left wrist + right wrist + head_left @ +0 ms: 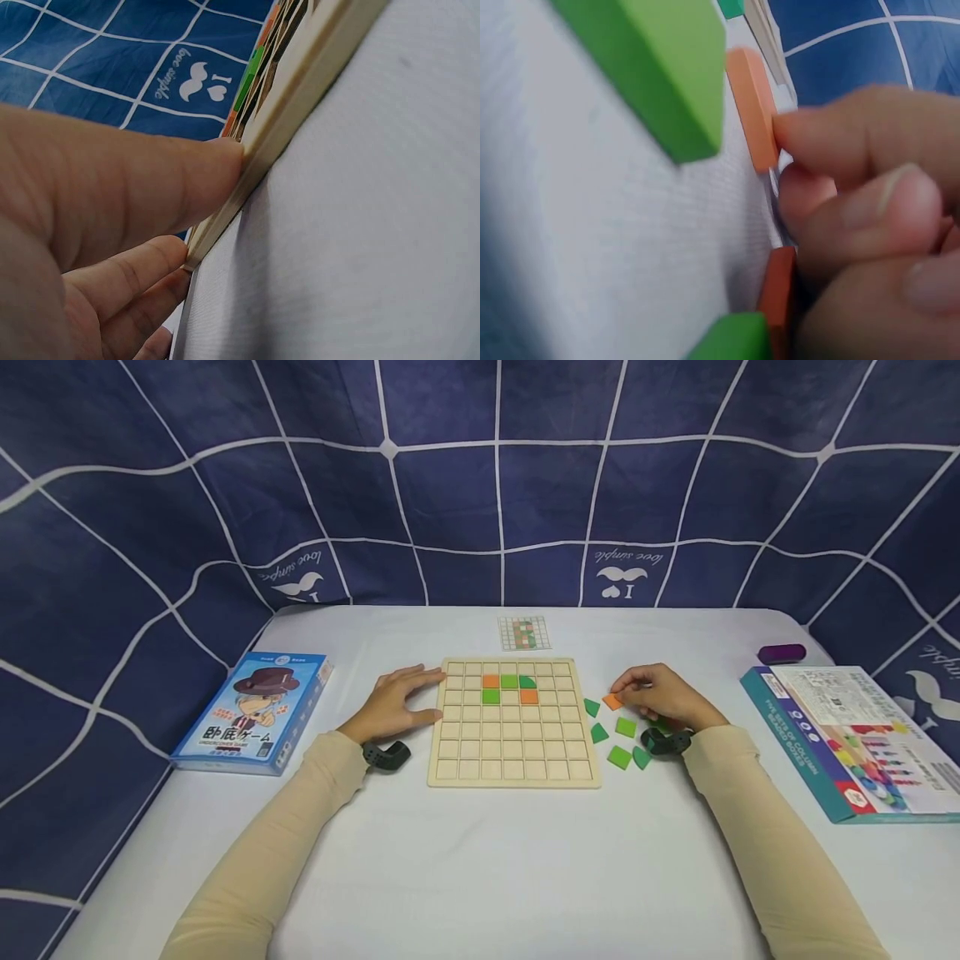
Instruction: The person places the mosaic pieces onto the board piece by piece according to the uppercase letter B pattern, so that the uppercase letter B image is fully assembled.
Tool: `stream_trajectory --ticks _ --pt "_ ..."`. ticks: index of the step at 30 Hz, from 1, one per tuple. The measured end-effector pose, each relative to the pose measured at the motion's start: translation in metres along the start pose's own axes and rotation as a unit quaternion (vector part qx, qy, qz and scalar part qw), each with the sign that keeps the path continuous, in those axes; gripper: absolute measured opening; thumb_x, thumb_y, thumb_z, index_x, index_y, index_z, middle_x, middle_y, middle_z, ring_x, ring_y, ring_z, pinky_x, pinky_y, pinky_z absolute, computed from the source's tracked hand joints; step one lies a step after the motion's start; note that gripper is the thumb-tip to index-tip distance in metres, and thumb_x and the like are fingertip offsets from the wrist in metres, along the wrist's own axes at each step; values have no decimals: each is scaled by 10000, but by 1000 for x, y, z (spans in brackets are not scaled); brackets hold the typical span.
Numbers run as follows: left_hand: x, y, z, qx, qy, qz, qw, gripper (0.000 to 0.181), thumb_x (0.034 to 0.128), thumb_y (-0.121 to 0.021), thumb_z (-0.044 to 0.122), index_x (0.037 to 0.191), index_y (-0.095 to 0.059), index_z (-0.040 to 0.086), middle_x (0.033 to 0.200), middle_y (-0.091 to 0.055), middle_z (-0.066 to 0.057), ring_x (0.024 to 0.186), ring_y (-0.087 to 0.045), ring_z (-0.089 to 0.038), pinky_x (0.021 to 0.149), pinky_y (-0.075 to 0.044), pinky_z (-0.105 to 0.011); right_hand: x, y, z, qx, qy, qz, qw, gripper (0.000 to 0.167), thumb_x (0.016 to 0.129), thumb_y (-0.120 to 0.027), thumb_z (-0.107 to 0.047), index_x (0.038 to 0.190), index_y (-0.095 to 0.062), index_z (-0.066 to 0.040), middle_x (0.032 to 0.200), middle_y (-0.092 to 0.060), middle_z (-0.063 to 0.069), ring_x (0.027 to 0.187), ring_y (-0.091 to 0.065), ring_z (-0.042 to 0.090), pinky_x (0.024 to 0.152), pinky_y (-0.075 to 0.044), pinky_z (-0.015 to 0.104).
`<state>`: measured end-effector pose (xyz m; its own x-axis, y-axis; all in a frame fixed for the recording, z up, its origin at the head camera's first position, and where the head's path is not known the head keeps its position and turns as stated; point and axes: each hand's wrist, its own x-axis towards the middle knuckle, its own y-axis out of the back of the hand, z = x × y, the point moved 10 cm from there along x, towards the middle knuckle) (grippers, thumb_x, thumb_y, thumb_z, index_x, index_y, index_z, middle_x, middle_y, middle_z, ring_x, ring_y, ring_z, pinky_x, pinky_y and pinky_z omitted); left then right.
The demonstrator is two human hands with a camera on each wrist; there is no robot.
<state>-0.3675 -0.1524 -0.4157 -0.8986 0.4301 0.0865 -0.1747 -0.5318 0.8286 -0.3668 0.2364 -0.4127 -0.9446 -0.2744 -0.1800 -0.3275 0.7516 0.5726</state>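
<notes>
A square wooden grid board [512,785] lies on the table with orange and green tiles in several upper cells, among them an orange tile [528,697] and a green quarter-round tile [527,682]. My left hand [397,700] rests at the board's left edge, fingers spread and thumb touching the rim [259,154]. To the right of the board, my right hand [660,693] has curled fingers and grips a loose orange square tile [751,109] at its edge with the fingertips. Around it lie loose green tiles [619,757] and, partly under the hand, a red-orange tile [778,289].
A small pattern card [524,633] lies behind the board. A blue game box [251,714] stands to the left, and a teal-edged box [862,743] to the right, with a dark purple object [782,653] behind it. A blue curtain [495,493] hangs at the back.
</notes>
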Motion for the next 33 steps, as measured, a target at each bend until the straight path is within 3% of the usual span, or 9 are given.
stream_trajectory --ticks 7,18,33 --pt "1 2 1 -20 22 23 10000 703 953 -791 295 1578 -559 71 1665 -489 -134 1610 -306 -386 1302 -149 -596 -2 7 6 289 -212 25 9994 280 1044 -643 -74 1266 -635 96 806 -568 45 565 -484 111 515 -430 214" --pt "1 0 1 -11 -10 12 10000 705 954 -795 298 1578 -558 69 1661 -492 -139 1607 -310 -395 1298 -156 -604 -5 7 9 114 -197 -324 9992 386 991 -714 -60 1340 -660 96 922 -573 45 586 -487 114 539 -438 229" --pt "0 0 1 -13 -53 50 10000 699 953 -799 289 1572 -564 64 1658 -496 -143 1601 -321 -399 1295 -159 -612 -4 6 10 -166 -205 -310 9992 387 951 -766 -38 1310 -693 86 917 -573 46 587 -481 123 531 -422 225"
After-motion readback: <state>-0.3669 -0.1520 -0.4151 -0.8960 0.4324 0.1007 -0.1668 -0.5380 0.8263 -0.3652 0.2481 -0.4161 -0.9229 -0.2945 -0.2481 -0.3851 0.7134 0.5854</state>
